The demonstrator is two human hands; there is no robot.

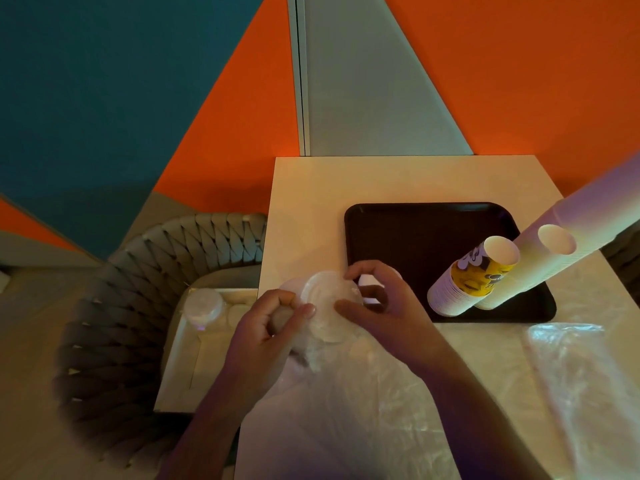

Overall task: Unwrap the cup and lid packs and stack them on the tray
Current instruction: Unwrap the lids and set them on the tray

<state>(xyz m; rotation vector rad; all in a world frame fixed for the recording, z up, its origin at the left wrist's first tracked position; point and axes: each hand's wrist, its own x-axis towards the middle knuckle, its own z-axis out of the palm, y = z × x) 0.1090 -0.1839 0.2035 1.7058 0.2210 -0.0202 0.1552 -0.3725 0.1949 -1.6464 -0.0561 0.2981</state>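
A stack of white plastic lids (325,303) in clear wrap sits between my hands, over the table's near left part. My left hand (273,330) pinches the wrap at the stack's left side. My right hand (377,303) curls its fingers round the stack's right side and top. A dark tray (408,230) lies on the table behind. Two tall stacks of paper cups stand on its right part: a shorter one with yellow print (474,275) and a much taller plain one (568,244). Loose clear plastic wrap (363,403) spreads on the table under my forearms.
A second sheet of clear wrap (581,375) lies at the table's right. Left of the table stands a grey woven chair (138,289) with a white box on its seat; another wrapped lid pack (202,308) rests there. Orange and teal walls rise behind.
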